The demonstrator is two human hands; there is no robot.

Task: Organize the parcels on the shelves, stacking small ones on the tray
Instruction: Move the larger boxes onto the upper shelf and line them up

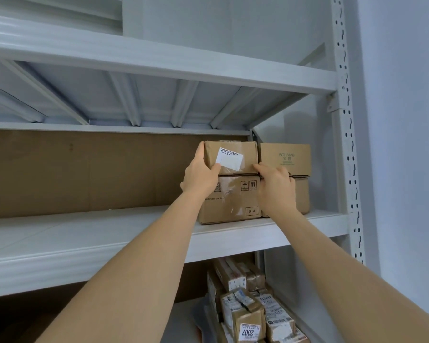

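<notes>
We hold the labelled parcel (230, 157) atop a larger box (229, 199) on the shelf (84, 233), left hand (202, 173) gripping its left edge, right hand (275, 184) curled at its lower right corner, apparently to square it against the 2 neighbouring boxes (286, 154).

A: Top-left cardboard box (230, 157): brown, taped, white label tilted on its front; sits level on the larger box (229, 199). Left hand (201, 174) grips its left end; right hand (275, 186) touches its lower right corner.

B: Neighbours?

A: Printed carton (285, 157) just beside it on the right, on another box (301, 198). All four at the right end of the middle shelf (109, 233).

B: Small ones?

A: Labelled parcels (248, 308) piled on the shelf below; one tag reads 2007.
</notes>
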